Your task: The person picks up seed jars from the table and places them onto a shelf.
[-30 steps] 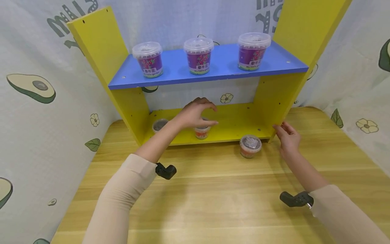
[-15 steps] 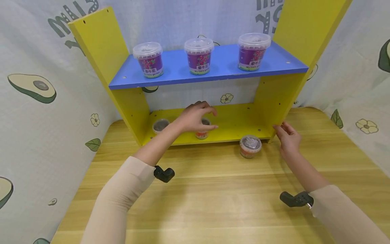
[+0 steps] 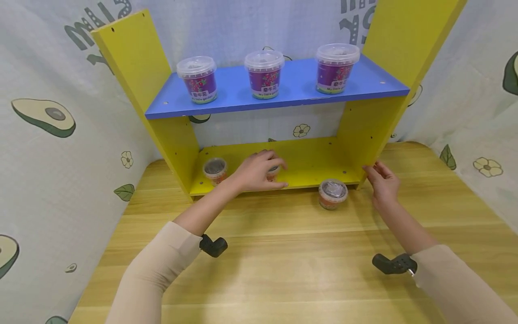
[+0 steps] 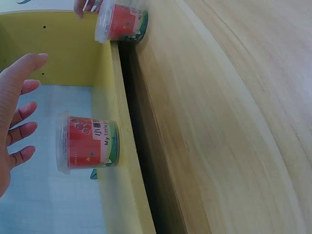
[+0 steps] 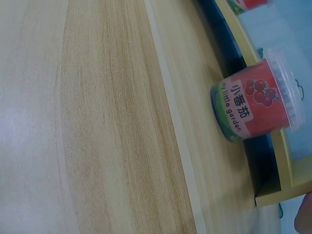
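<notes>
My left hand hovers over the lower yellow board, thumb and fingers spread. Behind and below it is a small lidded tub with a red label, partly hidden in the head view; the left wrist view shows a gap between the fingers and this tub. At the lower right, my right hand grips the front edge of the yellow shelf's side panel. Just left of that hand, a red-labelled tub stands on the wooden table, in front of the lower board. A similar tub sits at the board's left end.
Three purple-labelled cups with clear lids, a left one, a middle one and a right one, stand on the blue shelf board. The wooden table extends in front. A patterned white cloth hangs around it.
My left hand has come down and slightly toward me over the middle tub, its fingers still spread. The right hand keeps its place on the side panel.
</notes>
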`<act>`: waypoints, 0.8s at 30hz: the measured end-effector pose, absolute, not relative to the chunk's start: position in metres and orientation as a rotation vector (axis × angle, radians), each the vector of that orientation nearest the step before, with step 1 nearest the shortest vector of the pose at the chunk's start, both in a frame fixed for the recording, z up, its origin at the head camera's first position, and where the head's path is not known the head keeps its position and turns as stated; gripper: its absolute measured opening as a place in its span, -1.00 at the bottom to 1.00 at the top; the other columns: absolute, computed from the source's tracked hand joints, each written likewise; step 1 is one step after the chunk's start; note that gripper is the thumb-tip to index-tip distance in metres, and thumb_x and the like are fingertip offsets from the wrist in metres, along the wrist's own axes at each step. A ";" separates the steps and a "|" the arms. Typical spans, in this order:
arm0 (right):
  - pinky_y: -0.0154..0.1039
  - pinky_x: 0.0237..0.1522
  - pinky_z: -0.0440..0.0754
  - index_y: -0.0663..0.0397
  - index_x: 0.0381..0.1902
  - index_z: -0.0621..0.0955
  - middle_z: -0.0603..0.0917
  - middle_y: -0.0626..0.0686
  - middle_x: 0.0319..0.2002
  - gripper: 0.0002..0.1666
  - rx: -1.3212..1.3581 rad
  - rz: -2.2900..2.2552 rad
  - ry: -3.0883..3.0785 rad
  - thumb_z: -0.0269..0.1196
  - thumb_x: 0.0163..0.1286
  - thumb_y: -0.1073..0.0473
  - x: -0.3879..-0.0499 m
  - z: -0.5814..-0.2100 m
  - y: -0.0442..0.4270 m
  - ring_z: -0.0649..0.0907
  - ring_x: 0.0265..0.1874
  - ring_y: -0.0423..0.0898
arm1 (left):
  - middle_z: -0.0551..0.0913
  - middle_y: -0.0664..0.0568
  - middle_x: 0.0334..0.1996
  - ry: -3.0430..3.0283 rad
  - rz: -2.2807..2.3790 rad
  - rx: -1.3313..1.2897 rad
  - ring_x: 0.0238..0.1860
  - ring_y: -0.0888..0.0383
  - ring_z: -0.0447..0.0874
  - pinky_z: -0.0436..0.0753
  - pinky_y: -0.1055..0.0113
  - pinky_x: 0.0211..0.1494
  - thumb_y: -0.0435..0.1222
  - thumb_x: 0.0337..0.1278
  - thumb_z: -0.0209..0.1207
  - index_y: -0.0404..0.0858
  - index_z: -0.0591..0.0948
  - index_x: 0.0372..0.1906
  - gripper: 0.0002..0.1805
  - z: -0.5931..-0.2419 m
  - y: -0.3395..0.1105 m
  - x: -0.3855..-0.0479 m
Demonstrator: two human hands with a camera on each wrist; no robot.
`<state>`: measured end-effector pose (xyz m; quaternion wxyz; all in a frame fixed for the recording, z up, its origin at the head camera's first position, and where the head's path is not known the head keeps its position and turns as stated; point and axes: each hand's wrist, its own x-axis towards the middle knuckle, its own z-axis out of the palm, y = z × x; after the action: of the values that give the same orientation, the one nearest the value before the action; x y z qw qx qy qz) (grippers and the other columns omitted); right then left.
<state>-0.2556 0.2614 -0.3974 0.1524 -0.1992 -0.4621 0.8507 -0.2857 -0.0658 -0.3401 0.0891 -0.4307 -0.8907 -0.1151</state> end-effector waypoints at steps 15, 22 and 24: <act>-0.54 -0.26 0.55 0.12 0.19 0.47 0.48 -0.08 -0.22 -0.35 -0.567 2.431 -1.360 0.29 0.09 0.46 -0.256 -0.398 0.262 0.57 -0.31 -0.33 | 0.51 0.11 -0.13 -2.659 -0.307 -1.333 -0.18 0.21 0.40 0.45 0.33 -0.18 0.16 0.01 0.16 0.05 0.57 -0.09 -0.59 -0.350 -0.062 -0.275; -0.52 -0.26 0.56 0.09 0.10 0.55 0.51 -0.08 -0.26 -0.43 -0.558 2.440 -1.339 0.29 0.08 0.48 -0.255 -0.399 0.263 0.60 -0.36 -0.33 | 0.48 0.15 -0.13 -2.672 -0.256 -1.348 -0.13 0.20 0.44 0.48 0.34 -0.15 0.19 0.00 0.15 0.08 0.55 -0.10 -0.59 -0.357 -0.059 -0.271; -0.52 -0.26 0.56 0.09 0.08 0.56 0.51 -0.07 -0.26 -0.45 -0.548 2.444 -1.338 0.28 0.08 0.48 -0.255 -0.399 0.263 0.61 -0.36 -0.33 | 0.48 0.15 -0.13 -2.690 -0.268 -1.345 -0.14 0.21 0.44 0.48 0.33 -0.14 0.19 0.00 0.14 0.08 0.54 -0.10 -0.59 -0.359 -0.058 -0.270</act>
<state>-0.2553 0.2626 -0.3991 0.1505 -0.1907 -0.4657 0.8509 -0.2699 -0.0580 -0.3587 0.0609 -0.4446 -0.8892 -0.0888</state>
